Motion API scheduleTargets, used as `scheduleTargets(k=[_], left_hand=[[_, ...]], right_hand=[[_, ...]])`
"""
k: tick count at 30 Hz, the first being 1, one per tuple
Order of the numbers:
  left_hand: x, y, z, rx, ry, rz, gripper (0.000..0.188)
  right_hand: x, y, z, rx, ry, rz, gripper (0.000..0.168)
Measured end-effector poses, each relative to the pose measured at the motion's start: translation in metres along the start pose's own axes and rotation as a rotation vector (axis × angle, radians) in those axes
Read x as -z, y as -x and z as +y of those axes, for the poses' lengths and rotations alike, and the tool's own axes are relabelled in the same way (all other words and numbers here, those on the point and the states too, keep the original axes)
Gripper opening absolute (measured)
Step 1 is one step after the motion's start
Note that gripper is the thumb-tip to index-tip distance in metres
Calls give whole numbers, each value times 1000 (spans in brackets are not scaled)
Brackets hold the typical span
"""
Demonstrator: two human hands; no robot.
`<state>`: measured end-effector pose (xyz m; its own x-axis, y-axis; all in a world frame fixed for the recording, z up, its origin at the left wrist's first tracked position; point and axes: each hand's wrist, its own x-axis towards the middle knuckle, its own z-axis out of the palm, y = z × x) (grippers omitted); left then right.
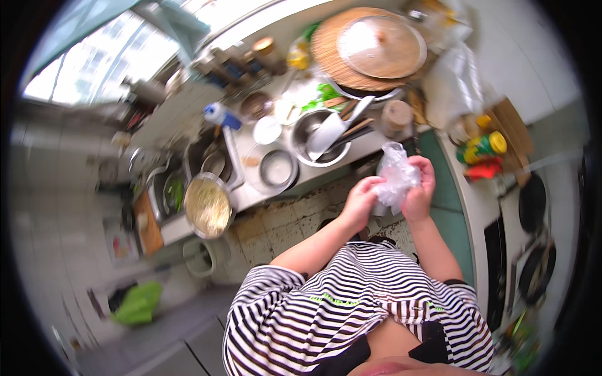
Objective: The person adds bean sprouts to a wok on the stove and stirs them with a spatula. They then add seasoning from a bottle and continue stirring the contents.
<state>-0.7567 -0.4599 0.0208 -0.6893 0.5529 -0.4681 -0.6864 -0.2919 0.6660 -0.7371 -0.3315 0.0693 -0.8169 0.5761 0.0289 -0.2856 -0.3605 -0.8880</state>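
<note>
A crumpled clear plastic bag (395, 181) is held between my two hands, in front of my body and above the gap beside the counter. My left hand (362, 202) grips its left side, with fingers bent against the plastic. On the bag's right side, my right hand (420, 190) has its fingers closed around the edge. Just beyond them on the counter stand a metal bowl (301, 136) with a white spatula (326, 135) and other utensils lying across it, and a jar with a pale lid (397, 114).
A small metal bowl (277, 170) and a white bowl (267, 130) stand on the counter. A large bowl of shredded food (208, 205) sits at the edge by the sink (164, 199). A woven lid (324, 42) lies at the back. A green bottle (482, 148) and cardboard box (512, 131) are at right.
</note>
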Motion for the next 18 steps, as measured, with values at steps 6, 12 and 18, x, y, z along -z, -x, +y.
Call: scheduleTargets(k=[6,12,18], left_hand=[[14,21,23,52,256,-115,40],[66,19,80,-124,99,-109,32],[81,21,119,-64,-431,-370,57]], right_hand=[[-30,10,3,-227,-302,-529,14],[-33,-14,9,-214,211,-867,18],[-73,-28,2,-148,689,-983,20]])
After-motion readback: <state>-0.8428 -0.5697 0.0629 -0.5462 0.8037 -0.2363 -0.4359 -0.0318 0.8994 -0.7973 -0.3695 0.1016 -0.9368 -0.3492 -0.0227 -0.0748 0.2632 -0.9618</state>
